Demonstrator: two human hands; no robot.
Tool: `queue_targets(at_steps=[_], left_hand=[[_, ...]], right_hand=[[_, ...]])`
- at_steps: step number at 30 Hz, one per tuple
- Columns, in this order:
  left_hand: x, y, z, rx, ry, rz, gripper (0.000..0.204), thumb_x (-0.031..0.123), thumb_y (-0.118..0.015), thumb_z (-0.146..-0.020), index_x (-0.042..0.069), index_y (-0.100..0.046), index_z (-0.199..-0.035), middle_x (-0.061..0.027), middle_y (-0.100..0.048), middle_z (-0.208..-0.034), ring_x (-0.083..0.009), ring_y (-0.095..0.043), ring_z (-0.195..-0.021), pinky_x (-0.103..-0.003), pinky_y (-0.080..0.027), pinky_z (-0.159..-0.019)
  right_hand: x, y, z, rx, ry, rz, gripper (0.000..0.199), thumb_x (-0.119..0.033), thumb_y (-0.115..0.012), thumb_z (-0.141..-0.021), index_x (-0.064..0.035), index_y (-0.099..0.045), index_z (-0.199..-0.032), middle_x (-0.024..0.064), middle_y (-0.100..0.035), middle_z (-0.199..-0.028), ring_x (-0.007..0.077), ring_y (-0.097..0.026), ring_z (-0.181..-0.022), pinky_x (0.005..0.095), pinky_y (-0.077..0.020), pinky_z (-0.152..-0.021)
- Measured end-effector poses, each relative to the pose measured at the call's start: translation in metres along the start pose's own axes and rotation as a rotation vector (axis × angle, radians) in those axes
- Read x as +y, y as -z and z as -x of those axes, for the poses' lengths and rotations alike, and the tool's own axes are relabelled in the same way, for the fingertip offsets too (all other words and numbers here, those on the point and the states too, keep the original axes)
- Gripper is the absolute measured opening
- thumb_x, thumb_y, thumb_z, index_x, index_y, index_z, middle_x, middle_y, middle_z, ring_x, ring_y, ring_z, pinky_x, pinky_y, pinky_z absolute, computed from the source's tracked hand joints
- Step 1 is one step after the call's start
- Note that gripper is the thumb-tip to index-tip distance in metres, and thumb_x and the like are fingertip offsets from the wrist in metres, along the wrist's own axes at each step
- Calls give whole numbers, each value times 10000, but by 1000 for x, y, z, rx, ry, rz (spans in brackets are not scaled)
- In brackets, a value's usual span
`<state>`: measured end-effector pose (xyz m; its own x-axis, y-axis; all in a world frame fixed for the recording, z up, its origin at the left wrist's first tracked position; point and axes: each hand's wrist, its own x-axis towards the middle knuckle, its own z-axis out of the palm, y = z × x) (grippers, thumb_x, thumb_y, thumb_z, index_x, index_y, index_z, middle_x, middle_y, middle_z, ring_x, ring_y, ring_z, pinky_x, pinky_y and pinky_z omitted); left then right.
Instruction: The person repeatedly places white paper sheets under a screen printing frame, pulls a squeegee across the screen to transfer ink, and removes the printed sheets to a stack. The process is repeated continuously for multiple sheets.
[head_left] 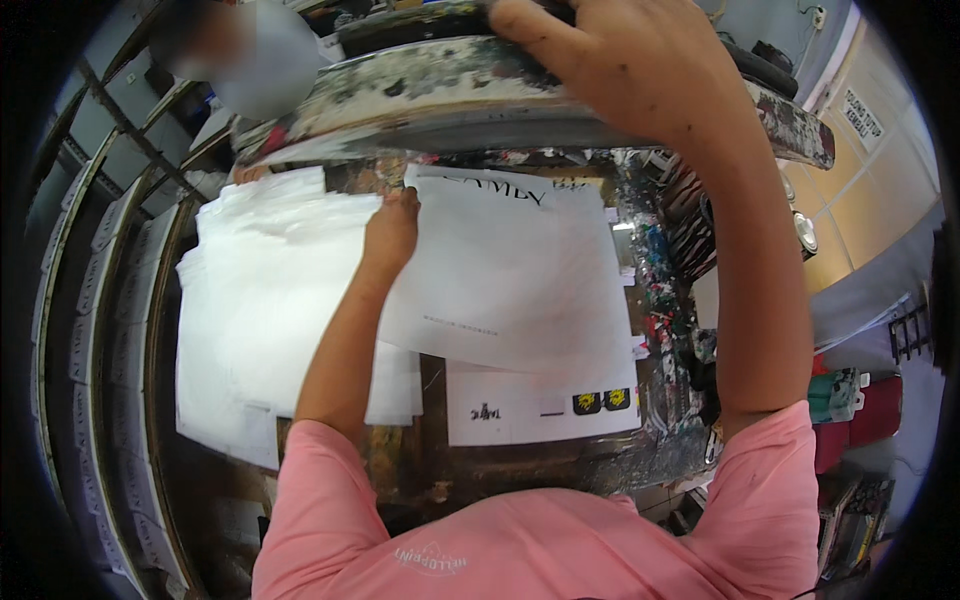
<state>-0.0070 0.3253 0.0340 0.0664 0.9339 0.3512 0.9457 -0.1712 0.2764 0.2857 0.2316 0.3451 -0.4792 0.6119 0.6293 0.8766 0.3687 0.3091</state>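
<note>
Two hands [392,222] [640,65] extended forward, right higher.

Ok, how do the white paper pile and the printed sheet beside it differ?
The white paper pile has uneven, layered edges; the printed sheet looks single. The pile's top looks blank; the sheet carries dark lettering. The pile appears brighter, the sheet greyer. Both are pale.

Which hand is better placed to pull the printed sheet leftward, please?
Left, it seems: the left hand is at the upper left edge of the sheet, while the right hand is up at the stained frame.
</note>
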Motion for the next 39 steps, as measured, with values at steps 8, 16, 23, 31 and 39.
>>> queue_targets(at_steps=[8,16,23,31,39], left_hand=[[-148,143,155,193,317,-92,209,234,-566,-1109,28,-593,-1090,-289,-728,-960,-509,-697,-947,-559,-537,-811],[-287,151,245,390,712,-266,286,233,-554,-1124,17,-634,-1293,-275,-716,-1185,-475,-688,-1096,-520,-558,-913],[-116,74,270,-158,-428,-221,637,470,-781,-955,110,-661,-1467,-113,-586,-1575,-311,-440,-1554,-718,-69,-1311],[76,10,238,-438,-397,100,1377,929,-738,-655,68,-387,-1672,-240,-259,-1763,-482,-177,-1638,-668,-60,-1315],[215,-70,209,-353,-566,265,1443,940,-759,-602,5,-401,-1642,-285,-262,-1736,-483,-201,-1625,-687,-64,-1303]], right_hand=[[-25,-8,47,146,-87,-290,478,-443,-614,-1005,-24,-767,-1179,251,-747,-1045,458,-676,-989,508,-486,-966],[-21,-8,40,51,-9,-266,486,-440,-574,-1021,16,-715,-1114,282,-700,-992,498,-645,-954,505,-505,-911],[-34,9,41,80,-26,-359,469,-432,-612,-1025,8,-708,-1156,279,-690,-892,483,-664,-881,518,-514,-845],[-31,5,32,-7,-147,-313,546,-457,-500,-969,11,-705,-774,200,-697,-748,344,-680,-760,488,-547,-828],[-4,-10,66,75,54,-372,527,-452,-507,-998,9,-701,-830,192,-705,-765,351,-674,-731,475,-564,-768]])
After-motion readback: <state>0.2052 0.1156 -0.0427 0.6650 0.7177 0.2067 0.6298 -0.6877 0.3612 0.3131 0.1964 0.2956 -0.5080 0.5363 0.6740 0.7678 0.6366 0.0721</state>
